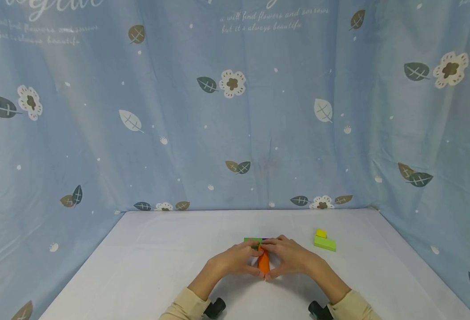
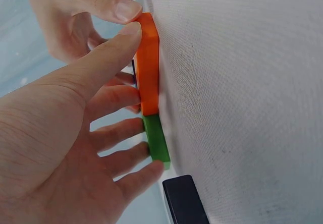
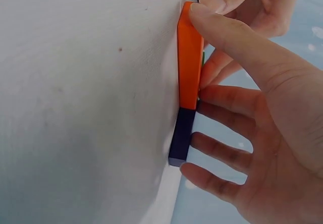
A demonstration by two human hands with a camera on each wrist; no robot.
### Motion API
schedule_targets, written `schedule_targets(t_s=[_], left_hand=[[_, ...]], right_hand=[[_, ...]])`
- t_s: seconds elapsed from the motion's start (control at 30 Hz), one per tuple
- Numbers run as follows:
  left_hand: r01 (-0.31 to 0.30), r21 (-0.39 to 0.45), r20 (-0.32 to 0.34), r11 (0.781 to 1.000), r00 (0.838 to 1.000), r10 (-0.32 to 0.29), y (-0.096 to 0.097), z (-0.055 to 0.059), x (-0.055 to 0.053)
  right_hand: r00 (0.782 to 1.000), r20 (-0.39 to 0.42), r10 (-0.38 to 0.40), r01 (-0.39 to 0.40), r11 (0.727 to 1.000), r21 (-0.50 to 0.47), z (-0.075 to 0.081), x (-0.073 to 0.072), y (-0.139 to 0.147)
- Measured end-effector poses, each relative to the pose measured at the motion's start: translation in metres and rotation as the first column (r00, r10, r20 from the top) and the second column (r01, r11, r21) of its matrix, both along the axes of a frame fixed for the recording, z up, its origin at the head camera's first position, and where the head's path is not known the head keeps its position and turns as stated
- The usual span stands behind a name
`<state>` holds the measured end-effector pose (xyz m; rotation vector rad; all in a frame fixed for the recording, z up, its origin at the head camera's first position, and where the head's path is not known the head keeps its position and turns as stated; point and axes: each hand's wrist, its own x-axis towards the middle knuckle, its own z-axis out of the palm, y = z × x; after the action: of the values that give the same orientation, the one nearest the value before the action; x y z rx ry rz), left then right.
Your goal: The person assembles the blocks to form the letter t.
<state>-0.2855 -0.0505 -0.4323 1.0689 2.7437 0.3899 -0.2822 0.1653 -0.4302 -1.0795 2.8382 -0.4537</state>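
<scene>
An orange block (image 1: 263,262) with a tapered near end lies on the white table between both hands. My left hand (image 1: 236,260) holds it from the left, thumb at its near tip and index finger by its far end. From the right, my right hand (image 1: 292,257) holds the same block, its thumb (image 3: 227,30) also at the tip. A green block (image 2: 157,141) adjoins the far end on the left, with left fingers against it. On the right a dark blue block (image 3: 182,135) adjoins that end, near the right hand's outer fingers.
A yellow block (image 1: 321,233) and a light green block (image 1: 324,243) lie together to the right, beyond the right hand. A blue patterned curtain (image 1: 235,124) hangs behind and beside the table. A black object (image 2: 185,200) of unclear kind shows low in the left wrist view.
</scene>
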Motion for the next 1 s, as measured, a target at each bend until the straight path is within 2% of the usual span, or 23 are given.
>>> schedule_targets(t_s=[0.27, 0.63, 1.0], left_hand=[[0.007, 0.001, -0.012, 1.0, 1.0, -0.007, 0.0001, 0.0006, -0.0016], [0.018, -0.003, -0.01, 1.0, 1.0, -0.018, -0.0001, 0.0002, -0.0028], [0.079, 0.088, 0.0, 0.993, 0.997, -0.079, -0.0075, 0.0007, -0.0092]], right_hand=[[1.0, -0.02, 0.0, 0.001, 0.999, 0.036, 0.0027, -0.0003, -0.0006], [1.0, -0.027, 0.007, -0.006, 1.0, 0.028, 0.0039, 0.0012, -0.0016], [1.0, -0.015, -0.006, 0.007, 0.999, 0.047, 0.0032, 0.0008, -0.0024]])
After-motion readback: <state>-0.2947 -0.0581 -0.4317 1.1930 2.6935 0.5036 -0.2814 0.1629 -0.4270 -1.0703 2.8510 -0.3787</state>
